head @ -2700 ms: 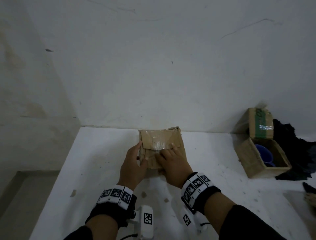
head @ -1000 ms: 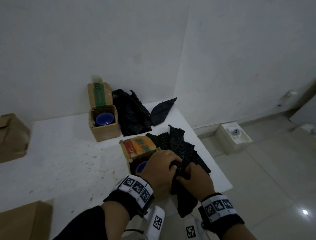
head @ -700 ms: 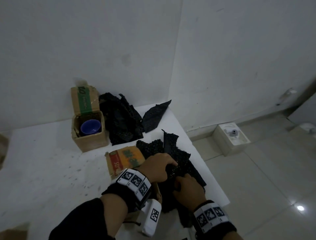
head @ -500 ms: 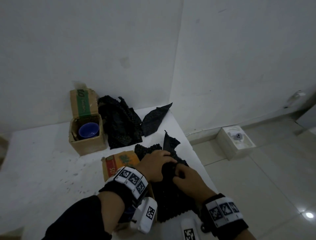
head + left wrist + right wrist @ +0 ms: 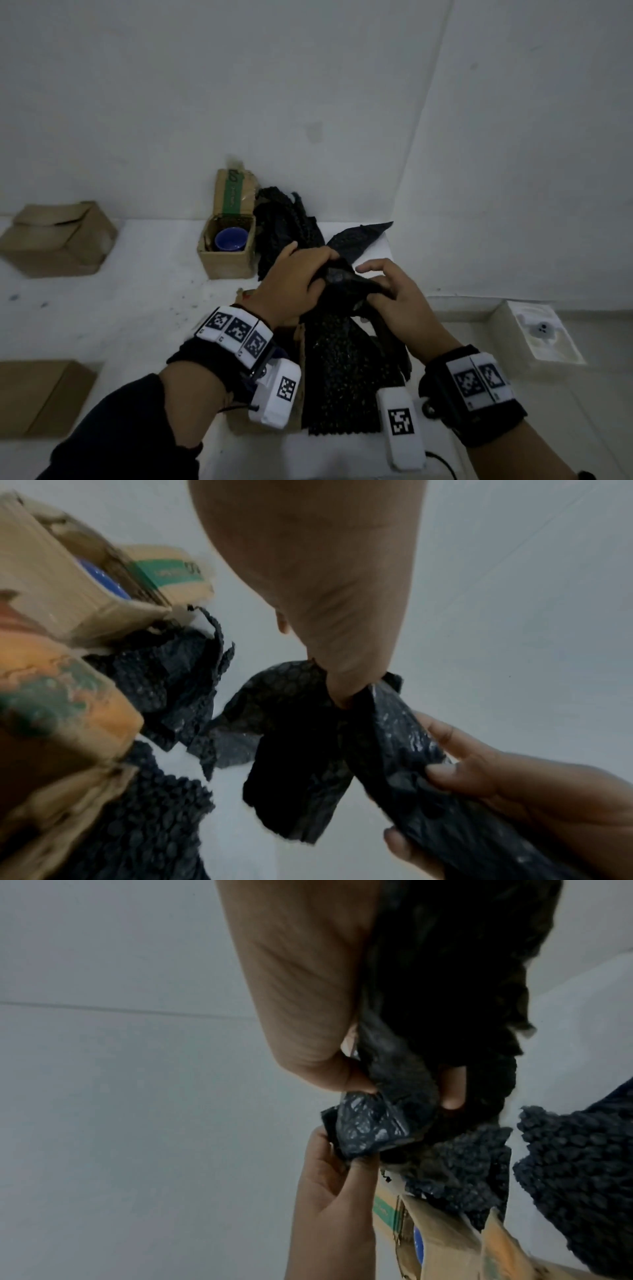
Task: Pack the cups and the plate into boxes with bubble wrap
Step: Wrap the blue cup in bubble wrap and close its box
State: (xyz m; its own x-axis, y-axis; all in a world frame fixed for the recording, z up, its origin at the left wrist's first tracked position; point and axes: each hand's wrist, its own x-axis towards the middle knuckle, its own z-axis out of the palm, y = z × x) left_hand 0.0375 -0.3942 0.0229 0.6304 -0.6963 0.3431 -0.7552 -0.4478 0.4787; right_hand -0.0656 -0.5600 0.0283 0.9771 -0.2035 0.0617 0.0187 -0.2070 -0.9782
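A sheet of black bubble wrap (image 5: pixel 339 359) hangs between my two hands above the table's right end. My left hand (image 5: pixel 318 270) pinches its bunched top edge, thumb against fingers (image 5: pixel 346 691). My right hand (image 5: pixel 373 284) grips the same bunch (image 5: pixel 373 1123) from the right with curled fingers (image 5: pixel 459 777). Below my left wrist an orange-printed box (image 5: pixel 51 696) is largely covered. Behind it stands an open cardboard box (image 5: pixel 226 263) holding a blue cup (image 5: pixel 230 239). No plate is in sight.
More black bubble wrap (image 5: pixel 284 226) is heaped against the wall by the open box. A closed cardboard box (image 5: pixel 58 236) sits far left, flat cardboard (image 5: pixel 41 397) near left. The table edge runs just right of my hands; a white object (image 5: pixel 537 332) lies on the floor.
My hands left the closed box at the left and went to the bubble wrap at the right. In the last second they raised the sheet off the table, bunched at the top.
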